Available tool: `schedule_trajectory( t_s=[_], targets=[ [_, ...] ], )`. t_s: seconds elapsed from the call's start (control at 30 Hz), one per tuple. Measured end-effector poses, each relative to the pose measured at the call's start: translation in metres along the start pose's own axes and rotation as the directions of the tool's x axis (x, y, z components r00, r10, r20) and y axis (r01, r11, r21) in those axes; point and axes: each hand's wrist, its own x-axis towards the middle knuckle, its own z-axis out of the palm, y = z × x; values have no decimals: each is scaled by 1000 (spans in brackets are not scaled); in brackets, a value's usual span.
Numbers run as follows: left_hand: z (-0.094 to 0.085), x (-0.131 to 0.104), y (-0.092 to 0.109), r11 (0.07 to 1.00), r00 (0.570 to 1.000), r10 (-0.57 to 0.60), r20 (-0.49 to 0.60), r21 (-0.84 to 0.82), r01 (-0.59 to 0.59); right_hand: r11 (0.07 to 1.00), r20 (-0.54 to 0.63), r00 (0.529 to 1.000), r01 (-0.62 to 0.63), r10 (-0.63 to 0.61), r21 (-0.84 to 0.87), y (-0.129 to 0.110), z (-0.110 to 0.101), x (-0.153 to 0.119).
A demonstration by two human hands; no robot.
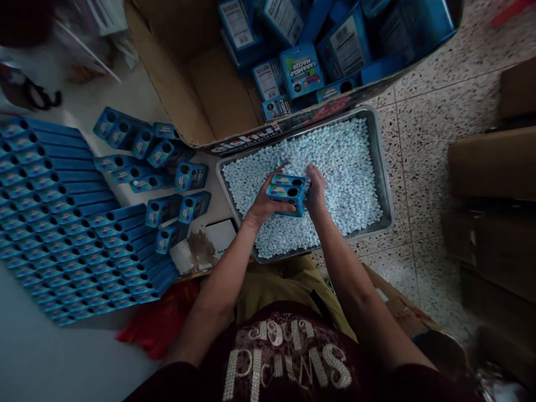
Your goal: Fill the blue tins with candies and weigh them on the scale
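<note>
My left hand point(263, 205) is wrapped round two small blue candy boxes point(285, 205), pressed side by side, with dark round holes on the face turned towards me. Close against the boxes' right side is my right hand point(315, 188), its fingers curled inward; what they hold, if anything, is hidden. Both hands are over a metal tray point(387, 195) filled with small pale blue and white candies point(347, 178).
Beyond the tray stands a large cardboard box point(176, 78) with many blue boxes point(301, 70) inside. To the left, more blue boxes are stacked in rows point(71, 223), with several loose ones point(163, 211) beside them. Brown cartons point(494, 162) stand at the right.
</note>
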Motion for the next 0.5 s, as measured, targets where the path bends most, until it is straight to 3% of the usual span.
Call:
schedule_trajectory(
  t_s=[0.1,0.17,0.3,0.5],
  targets=[
    [6,-12,26,916,972,222,70,326,-233,907,23,965,-255,263,335,-6,-13,10],
    [0,-24,40,792,945,324,52,532,-300,820,64,946,-307,317,482,-14,-17,10],
    [-19,-42,42,647,928,368,-60,733,-209,752,131,956,-288,263,593,-46,-5,-14],
    [-23,-42,23,681,896,370,-244,728,-83,759,224,971,-207,82,618,-95,36,-61]
  ],
)
